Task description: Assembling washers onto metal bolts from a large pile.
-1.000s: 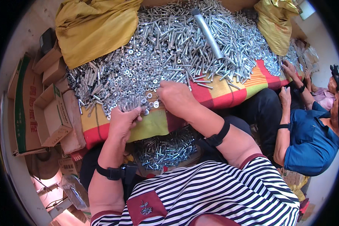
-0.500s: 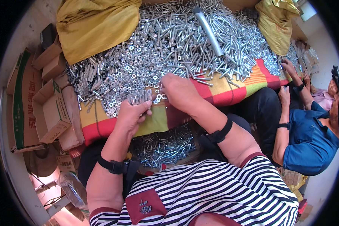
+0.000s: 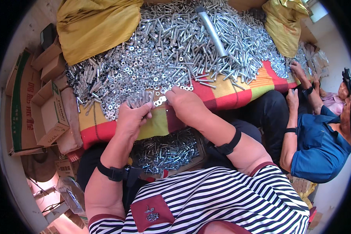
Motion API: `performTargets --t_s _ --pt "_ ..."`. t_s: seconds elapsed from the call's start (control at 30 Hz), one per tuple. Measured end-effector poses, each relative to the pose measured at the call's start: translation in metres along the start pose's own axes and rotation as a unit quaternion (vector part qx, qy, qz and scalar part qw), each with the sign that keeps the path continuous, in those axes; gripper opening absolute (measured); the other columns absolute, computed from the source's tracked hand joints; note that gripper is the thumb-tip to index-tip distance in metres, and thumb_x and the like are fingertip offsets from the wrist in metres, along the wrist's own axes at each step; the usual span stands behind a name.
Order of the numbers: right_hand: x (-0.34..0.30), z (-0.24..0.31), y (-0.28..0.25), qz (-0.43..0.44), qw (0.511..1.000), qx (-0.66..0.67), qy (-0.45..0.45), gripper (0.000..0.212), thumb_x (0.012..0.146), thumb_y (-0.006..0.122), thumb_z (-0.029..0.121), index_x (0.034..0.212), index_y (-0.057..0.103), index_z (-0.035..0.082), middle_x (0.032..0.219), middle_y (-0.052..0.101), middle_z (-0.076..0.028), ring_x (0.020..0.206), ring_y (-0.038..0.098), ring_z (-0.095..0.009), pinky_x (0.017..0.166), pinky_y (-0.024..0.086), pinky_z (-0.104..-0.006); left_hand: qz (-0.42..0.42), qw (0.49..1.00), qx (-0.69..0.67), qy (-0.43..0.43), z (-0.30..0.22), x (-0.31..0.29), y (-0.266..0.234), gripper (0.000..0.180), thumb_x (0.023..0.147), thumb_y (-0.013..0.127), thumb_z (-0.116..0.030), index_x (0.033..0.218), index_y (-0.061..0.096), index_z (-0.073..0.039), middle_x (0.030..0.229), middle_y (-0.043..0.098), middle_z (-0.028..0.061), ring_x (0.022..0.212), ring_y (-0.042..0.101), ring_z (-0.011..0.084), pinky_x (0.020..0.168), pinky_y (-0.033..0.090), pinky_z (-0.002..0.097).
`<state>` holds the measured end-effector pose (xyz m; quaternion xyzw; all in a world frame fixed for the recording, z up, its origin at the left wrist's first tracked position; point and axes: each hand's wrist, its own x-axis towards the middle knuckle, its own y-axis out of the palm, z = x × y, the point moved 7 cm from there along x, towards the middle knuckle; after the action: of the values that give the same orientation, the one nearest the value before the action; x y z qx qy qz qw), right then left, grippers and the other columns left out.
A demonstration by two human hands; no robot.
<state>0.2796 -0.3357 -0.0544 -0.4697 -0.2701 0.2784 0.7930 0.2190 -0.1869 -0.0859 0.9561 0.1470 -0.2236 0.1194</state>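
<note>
My left hand is closed around a bunch of short silvery metal pieces, perhaps expansion-bolt sleeves, held side by side with their ends up. Close on its right, my right hand is closed, fingertips bent down at the cloth; whatever they pinch is hidden. Between the two hands lie several flat washers on the checked cloth. Just beyond spreads a heap of loose nuts and washers, merging into a larger pile of long bolts.
A metal tube lies on the bolts. Yellow sacks flank the pile. Below the table edge sits a container of bolts. Cardboard boxes stand at left. At right a person in a blue shirt works at the same table.
My right hand has come down from the edge of the nut heap to the washers on the cloth. My left hand keeps its bunch. The whole view has shifted slightly.
</note>
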Motion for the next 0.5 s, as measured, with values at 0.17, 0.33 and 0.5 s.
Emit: performTargets --t_s 0.17,0.33,0.5 --pt "-0.005 0.001 -0.010 -0.017 0.999 -0.046 -0.007 0.011 0.079 0.062 0.007 0.084 0.053 0.003 0.083 0.057 -0.015 0.080 0.060 -0.036 0.066 0.050 -0.0428 0.006 0.998 0.060 0.001 0.010 0.002 -0.002 0.016 0.078 0.072 -0.005 0.089 0.061 -0.003 0.076 0.065 0.0030 0.055 0.056 0.0079 0.046 0.040 0.0206" --pt "-0.009 -0.019 -0.021 0.000 0.917 0.374 0.136 0.008 0.083 0.064 0.003 0.085 0.058 -0.002 0.069 0.062 -0.008 0.059 0.062 -0.015 0.051 0.049 -0.0280 0.040 0.990 0.112 0.071 0.007 -0.003 0.009 0.021 0.075 0.073 -0.002 0.093 0.063 -0.001 0.077 0.063 0.0019 0.060 0.056 0.0076 0.053 0.045 0.0232" --pt "-0.017 -0.024 -0.004 0.052 0.809 0.548 0.205 0.005 0.086 0.064 0.002 0.088 0.062 -0.002 0.070 0.064 -0.006 0.055 0.062 -0.009 0.049 0.049 -0.0212 0.108 0.959 0.170 0.199 -0.004 -0.012 0.026 0.023 0.075 0.074 -0.003 0.097 0.065 0.000 0.084 0.067 0.0012 0.075 0.058 0.0062 0.068 0.049 0.0251"
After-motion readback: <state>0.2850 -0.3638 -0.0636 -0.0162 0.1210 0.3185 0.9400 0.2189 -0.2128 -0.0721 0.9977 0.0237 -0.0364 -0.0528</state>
